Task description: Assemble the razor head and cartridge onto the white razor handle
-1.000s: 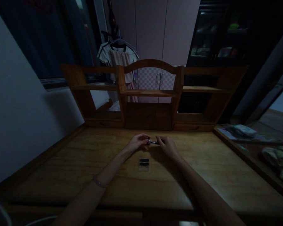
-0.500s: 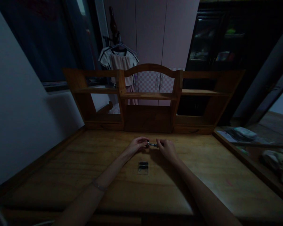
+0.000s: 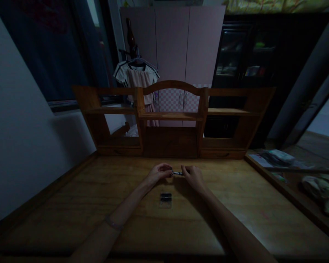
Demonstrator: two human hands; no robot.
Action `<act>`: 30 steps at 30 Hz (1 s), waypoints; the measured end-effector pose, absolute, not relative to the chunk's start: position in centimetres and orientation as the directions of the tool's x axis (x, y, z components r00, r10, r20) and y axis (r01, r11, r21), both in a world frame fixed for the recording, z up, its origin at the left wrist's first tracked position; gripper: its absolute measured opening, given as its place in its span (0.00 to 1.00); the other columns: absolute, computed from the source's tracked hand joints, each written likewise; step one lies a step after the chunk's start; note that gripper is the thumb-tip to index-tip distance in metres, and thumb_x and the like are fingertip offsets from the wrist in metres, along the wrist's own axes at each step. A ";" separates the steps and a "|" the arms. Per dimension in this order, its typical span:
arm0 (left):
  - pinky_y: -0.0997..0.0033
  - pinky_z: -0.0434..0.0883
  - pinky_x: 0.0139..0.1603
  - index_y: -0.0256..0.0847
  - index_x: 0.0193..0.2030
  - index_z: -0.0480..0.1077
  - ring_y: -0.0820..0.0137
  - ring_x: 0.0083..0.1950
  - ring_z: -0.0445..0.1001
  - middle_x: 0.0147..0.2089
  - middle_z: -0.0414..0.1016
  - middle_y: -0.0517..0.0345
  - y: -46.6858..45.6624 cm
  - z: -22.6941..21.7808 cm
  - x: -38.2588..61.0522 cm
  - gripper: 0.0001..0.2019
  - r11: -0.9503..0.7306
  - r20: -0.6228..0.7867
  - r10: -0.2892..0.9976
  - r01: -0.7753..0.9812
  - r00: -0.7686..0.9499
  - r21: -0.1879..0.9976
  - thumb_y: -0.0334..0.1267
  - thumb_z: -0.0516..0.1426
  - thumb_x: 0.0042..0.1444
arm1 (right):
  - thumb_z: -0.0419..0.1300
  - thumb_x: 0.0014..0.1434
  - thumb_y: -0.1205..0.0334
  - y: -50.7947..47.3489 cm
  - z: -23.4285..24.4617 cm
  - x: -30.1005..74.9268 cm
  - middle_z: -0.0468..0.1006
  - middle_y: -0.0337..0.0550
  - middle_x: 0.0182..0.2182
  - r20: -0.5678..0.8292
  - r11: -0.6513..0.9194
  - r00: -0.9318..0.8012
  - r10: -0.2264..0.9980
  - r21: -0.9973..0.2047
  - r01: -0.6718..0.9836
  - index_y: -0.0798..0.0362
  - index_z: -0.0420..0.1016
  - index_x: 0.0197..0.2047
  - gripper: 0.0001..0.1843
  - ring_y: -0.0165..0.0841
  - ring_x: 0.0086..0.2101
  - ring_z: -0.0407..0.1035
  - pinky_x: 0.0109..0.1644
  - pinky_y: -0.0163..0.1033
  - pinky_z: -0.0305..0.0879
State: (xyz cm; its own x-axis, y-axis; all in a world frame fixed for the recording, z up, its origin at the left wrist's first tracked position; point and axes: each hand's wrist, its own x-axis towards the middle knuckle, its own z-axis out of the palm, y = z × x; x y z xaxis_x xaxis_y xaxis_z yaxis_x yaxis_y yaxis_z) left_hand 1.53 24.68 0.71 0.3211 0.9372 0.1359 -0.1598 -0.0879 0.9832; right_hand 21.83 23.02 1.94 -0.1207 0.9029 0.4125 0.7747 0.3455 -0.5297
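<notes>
Both my hands meet over the middle of a wooden desk (image 3: 71,204). My left hand (image 3: 159,173) and my right hand (image 3: 193,176) each pinch one end of a small dark metal object (image 3: 177,173) held between them just above the desk; I cannot make out what it is. A small clear box with dark contents (image 3: 166,199) lies on the desk just in front of my hands, touched by neither. A thin bracelet (image 3: 112,223) sits on my left wrist.
A wooden shelf unit (image 3: 170,117) stands along the desk's back edge. A pale wall runs on the left. Papers and cloth items (image 3: 279,157) lie on a surface to the right. Clothes on a hanger (image 3: 137,75) hang behind the shelf before a pink wardrobe.
My hands and the small object have stayed together. The view has tilted up a little, so everything sits slightly lower in the picture.
</notes>
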 end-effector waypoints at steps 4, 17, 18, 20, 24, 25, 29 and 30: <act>0.68 0.71 0.41 0.35 0.41 0.71 0.68 0.36 0.74 0.37 0.75 0.51 24.4 0.9 1.6 0.22 -0.070 0.120 0.942 -0.168 0.313 0.983 0.46 0.67 0.42 | 0.42 0.66 0.48 23.0 1.9 21.8 0.76 0.48 0.22 0.410 0.329 -0.108 0.906 -0.520 0.788 0.56 0.76 0.24 0.31 0.31 0.22 0.67 0.27 0.36 0.46; 0.69 0.72 0.38 0.34 0.40 0.72 0.70 0.34 0.74 0.35 0.75 0.52 24.7 0.5 1.5 0.22 -0.068 0.119 0.949 -0.179 0.292 0.981 0.46 0.67 0.41 | 0.42 0.66 0.47 22.6 1.9 21.6 0.78 0.51 0.27 0.391 0.321 -0.104 0.914 -0.544 0.775 0.56 0.77 0.28 0.30 0.34 0.26 0.71 0.27 0.36 0.50; 0.69 0.72 0.38 0.34 0.39 0.71 0.70 0.33 0.73 0.35 0.74 0.52 24.7 0.5 1.5 0.22 -0.066 0.119 0.948 -0.183 0.295 0.981 0.46 0.68 0.41 | 0.42 0.66 0.47 22.6 1.9 21.6 0.79 0.51 0.27 0.393 0.319 -0.100 0.914 -0.543 0.777 0.56 0.78 0.28 0.30 0.34 0.27 0.71 0.28 0.36 0.50; 0.70 0.71 0.38 0.34 0.39 0.71 0.70 0.33 0.73 0.34 0.74 0.53 24.8 0.4 1.4 0.22 -0.057 0.113 0.948 -0.191 0.298 0.980 0.45 0.68 0.40 | 0.43 0.66 0.48 22.6 1.8 21.5 0.79 0.51 0.27 0.394 0.319 -0.102 0.913 -0.536 0.782 0.56 0.77 0.27 0.30 0.34 0.26 0.71 0.28 0.36 0.50; 0.71 0.71 0.37 0.35 0.39 0.71 0.71 0.32 0.74 0.33 0.75 0.54 24.8 0.5 1.4 0.22 -0.032 0.096 0.946 -0.205 0.311 0.978 0.45 0.68 0.39 | 0.43 0.66 0.48 22.7 1.7 21.5 0.79 0.51 0.27 0.402 0.319 -0.099 0.910 -0.528 0.787 0.55 0.78 0.28 0.29 0.34 0.27 0.71 0.28 0.35 0.50; 0.71 0.71 0.37 0.35 0.39 0.71 0.71 0.32 0.74 0.34 0.75 0.54 24.8 0.5 1.4 0.22 -0.031 0.095 0.946 -0.206 0.311 0.978 0.45 0.68 0.39 | 0.43 0.66 0.48 22.7 1.6 21.5 0.79 0.51 0.27 0.402 0.316 -0.096 0.911 -0.528 0.788 0.55 0.78 0.28 0.29 0.34 0.27 0.71 0.28 0.35 0.50; 0.71 0.71 0.38 0.35 0.39 0.72 0.71 0.33 0.74 0.34 0.75 0.54 24.8 0.5 1.4 0.23 -0.034 0.100 0.948 -0.215 0.301 0.976 0.46 0.68 0.39 | 0.43 0.66 0.48 22.8 1.7 21.5 0.78 0.49 0.25 0.402 0.316 -0.096 0.911 -0.529 0.788 0.55 0.77 0.26 0.30 0.33 0.25 0.70 0.27 0.35 0.48; 0.70 0.71 0.39 0.35 0.40 0.72 0.70 0.33 0.74 0.35 0.75 0.53 24.7 0.5 1.5 0.23 -0.031 0.096 0.947 -0.209 0.307 0.977 0.46 0.68 0.39 | 0.43 0.66 0.49 22.8 1.7 21.5 0.77 0.49 0.24 0.405 0.314 -0.090 0.910 -0.529 0.788 0.55 0.77 0.26 0.30 0.33 0.24 0.69 0.27 0.35 0.48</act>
State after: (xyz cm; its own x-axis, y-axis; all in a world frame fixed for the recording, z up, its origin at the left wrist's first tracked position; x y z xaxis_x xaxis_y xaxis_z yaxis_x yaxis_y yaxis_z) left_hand 1.46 24.75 0.51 0.3066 0.9470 0.0959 -0.2092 -0.0312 0.9774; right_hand 21.51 22.76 1.72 -0.0901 0.9098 0.4051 0.7882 0.3138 -0.5294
